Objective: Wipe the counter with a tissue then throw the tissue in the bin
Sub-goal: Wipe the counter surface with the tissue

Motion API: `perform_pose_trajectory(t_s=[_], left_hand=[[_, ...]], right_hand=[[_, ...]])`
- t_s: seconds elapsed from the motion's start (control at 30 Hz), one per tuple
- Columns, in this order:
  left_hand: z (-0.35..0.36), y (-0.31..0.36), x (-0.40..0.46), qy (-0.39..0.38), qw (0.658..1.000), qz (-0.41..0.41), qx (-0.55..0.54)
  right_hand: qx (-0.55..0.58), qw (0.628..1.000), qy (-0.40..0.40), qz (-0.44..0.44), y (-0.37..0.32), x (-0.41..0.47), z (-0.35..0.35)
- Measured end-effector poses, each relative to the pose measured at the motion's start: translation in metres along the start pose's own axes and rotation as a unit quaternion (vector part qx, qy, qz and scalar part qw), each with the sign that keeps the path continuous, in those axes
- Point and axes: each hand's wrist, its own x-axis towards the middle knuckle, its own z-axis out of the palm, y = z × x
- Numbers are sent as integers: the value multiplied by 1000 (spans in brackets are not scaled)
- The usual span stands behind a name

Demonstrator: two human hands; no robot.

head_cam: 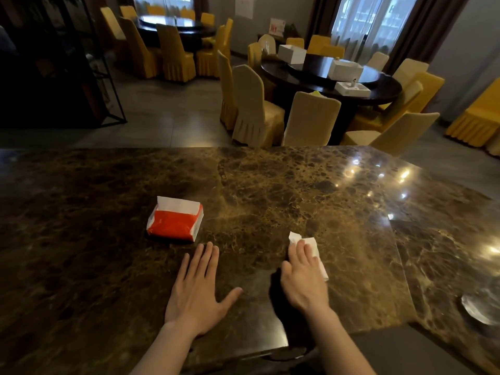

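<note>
Two bare hands lie on the dark marble counter (270, 185). The right hand (303, 277) presses one white tissue (313, 246) flat under its extended fingers; the tissue shows past the fingertips and along the hand's outer edge. The left hand (198, 288) rests open and flat with its fingers spread, holding nothing, beside the right one. One red-and-white tissue pack (175, 220) sits just beyond the left fingertips, apart from them
</note>
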Motion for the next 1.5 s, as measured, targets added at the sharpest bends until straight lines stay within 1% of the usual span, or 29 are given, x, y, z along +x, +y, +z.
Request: perform_pose_trajectory(t_s=[0.03,0.1,0.17,0.23,0.3,0.37,0.4,0.5,0.57,0.63,0.73,0.8,0.83,0.87,0.93,1.03,1.13,1.2,1.3,1.33,1.4,1.5], left_hand=[[0,0,0,-2,1000,1,1],[-1,0,0,0,1000,6,6],[-1,-1,1,-11,1000,9,26],[-1,-1,1,-12,999,9,37],[-1,-1,1,-9,1000,6,24],[-1,0,-1,-4,1000,3,2],[-1,-1,-1,4,1000,2,-4],[0,-1,-2,7,1000,-3,-4],[0,1,-1,8,1000,-3,-1],[0,1,1,6,1000,0,-1],[1,-3,3,-15,999,12,30],[1,-4,3,-19,999,21,44],[1,-4,4,-18,999,21,46],[1,-4,5,-20,999,17,45],[1,-3,5,-18,999,5,28],[-1,-2,2,-11,1000,1,2],[-2,-2,1,-8,1000,-1,-8],[-3,-1,1,-1,1000,-3,-9],[-1,-1,2,-8,1000,-2,-3],[-1,-1,2,-5,1000,-2,-3],[-1,-2,2,-3,1000,0,-1],[1,-3,2,-4,1000,-1,-5]], right_hand=[[11,1000,-1,-11,-12,-3,7],[30,997,-7,-75,-41,-15,25],[23,986,-51,-154,-63,-33,42],[3,976,-87,-199,-66,-39,47],[2,980,-63,-189,-48,-31,33],[5,991,-8,-130,-16,-18,12],[2,996,7,-90,1,-10,0],[1,1000,-8,0,21,5,-17],[10,1000,-3,16,5,7,-8],[29,999,-15,-20,-27,3,8],[39,990,-67,-115,-70,-11,30],[41,980,-114,-158,-81,-18,34],[38,976,-124,-176,-79,-19,33],[28,974,-122,-191,-73,-20,30],[1,975,-90,-202,-56,-15,20],[-20,987,-28,-155,-23,1,-1],[-34,996,25,-77,21,12,-21],[-38,997,64,-30,37,12,-29],[-81,991,96,-36,29,15,-27],[-74,991,109,-38,23,16,-26],[-34,993,110,-24,10,20,-27],[53,992,112,20,-3,26,-28]])
